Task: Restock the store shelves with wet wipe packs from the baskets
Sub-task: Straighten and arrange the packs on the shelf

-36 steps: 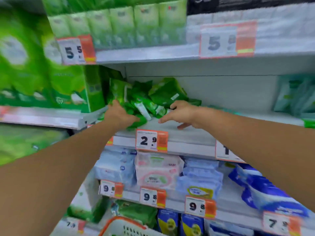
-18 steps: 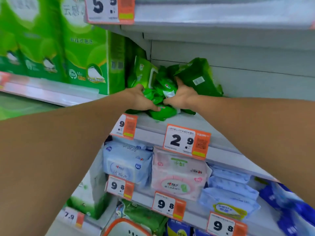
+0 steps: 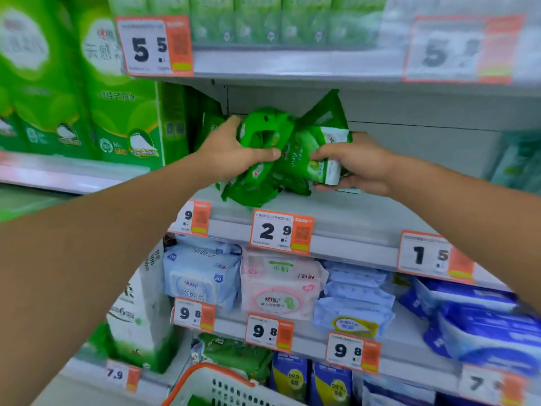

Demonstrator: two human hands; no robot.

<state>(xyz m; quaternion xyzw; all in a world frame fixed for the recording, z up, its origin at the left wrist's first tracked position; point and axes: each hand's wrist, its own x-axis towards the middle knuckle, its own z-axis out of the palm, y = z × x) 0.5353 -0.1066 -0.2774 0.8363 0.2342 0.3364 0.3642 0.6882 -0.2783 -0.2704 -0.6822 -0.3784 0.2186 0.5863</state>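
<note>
A bunch of small green wet wipe packs (image 3: 272, 159) is lifted a little above the grey shelf (image 3: 351, 212) that carries the 2.9 price tag. My left hand (image 3: 234, 150) grips the left side of the bunch, thumb across the front. My right hand (image 3: 360, 165) holds the right side, fingers under a pack with a white end. Some packs hang below my hands and touch the shelf. One more green pack (image 3: 325, 109) leans upright behind the bunch. A white basket with an orange rim (image 3: 216, 385) shows at the bottom edge.
Tall green tissue packs (image 3: 96, 98) stand left of the wipes. The shelf right of my hands is bare back to the wall. Below are blue (image 3: 202, 273) and pink (image 3: 278, 288) wipe packs behind 9.8 tags. An upper shelf edge (image 3: 292, 64) hangs close above.
Both hands closed round the green packs and lifted the bunch up off the shelf. The view moved closer and slightly upward.
</note>
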